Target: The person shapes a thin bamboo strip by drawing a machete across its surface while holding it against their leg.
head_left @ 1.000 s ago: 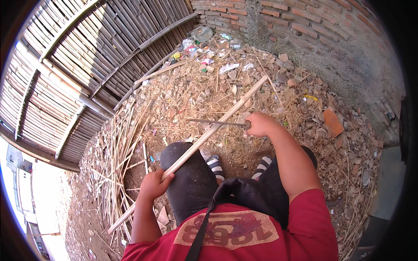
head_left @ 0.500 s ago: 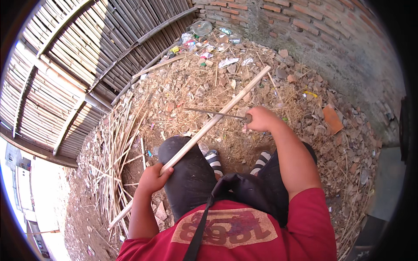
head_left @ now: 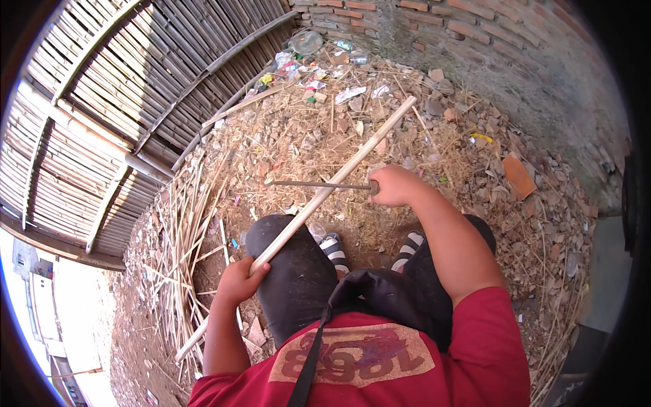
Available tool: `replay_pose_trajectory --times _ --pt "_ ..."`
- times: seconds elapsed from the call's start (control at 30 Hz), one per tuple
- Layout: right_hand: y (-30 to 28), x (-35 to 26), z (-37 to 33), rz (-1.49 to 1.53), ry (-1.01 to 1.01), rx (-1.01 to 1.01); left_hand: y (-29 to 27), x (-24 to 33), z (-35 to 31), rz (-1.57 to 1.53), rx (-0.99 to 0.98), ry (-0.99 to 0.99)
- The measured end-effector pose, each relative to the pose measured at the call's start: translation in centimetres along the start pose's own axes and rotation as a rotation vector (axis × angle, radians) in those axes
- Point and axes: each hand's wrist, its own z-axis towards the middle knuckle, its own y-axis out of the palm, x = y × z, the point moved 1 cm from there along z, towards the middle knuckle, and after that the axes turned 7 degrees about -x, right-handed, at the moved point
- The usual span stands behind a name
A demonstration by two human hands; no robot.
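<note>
My left hand (head_left: 243, 279) is closed around the lower part of a long pale bamboo strip (head_left: 361, 154), just beside my left knee. The strip slants up from the lower left, across my thigh, to the far right. In my right hand (head_left: 395, 186) is the handle of a machete (head_left: 349, 186) with a long, narrow, dark blade. That blade points left and lies across the bamboo strip, its slightly hooked tip (head_left: 272, 182) past the strip's left side. The handle is mostly hidden by my fingers.
A heap of thin bamboo strips (head_left: 178, 264) lies to my left. Beyond it stands a bamboo-slat fence (head_left: 196, 54); a brick wall (head_left: 461, 41) closes the far right. Rubble, dry shavings and litter (head_left: 308, 64) cover the ground. My sandals (head_left: 334, 249) are between my knees.
My right hand has drawn the machete a little left and nearer me along the bamboo strip, and the blade is now closer to level. My left hand keeps its grip.
</note>
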Motion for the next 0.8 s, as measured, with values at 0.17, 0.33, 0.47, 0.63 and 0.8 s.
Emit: replay_pose_trajectory --times 0.17,0.33,0.47,0.63,0.8 --pt "1.0 1.6 1.6 0.147 0.045 -0.035 0.5 1.1 -0.5 0.096 0.085 -0.02" --pt "2.0 -0.9 1.2 0.089 0.043 0.041 0.8 0.8 -0.8 0.085 0.11 -0.003" --pt "1.3 -0.6 1.0 0.069 0.005 0.003 0.7 0.6 -0.3 0.099 0.109 0.035" --pt "0.8 0.0 0.9 0.133 0.032 0.056 0.8 0.1 -0.8 0.08 0.115 0.049" --pt "0.2 -2.7 0.0 0.038 0.086 0.022 1.2 -0.5 -0.5 0.079 0.126 0.076"
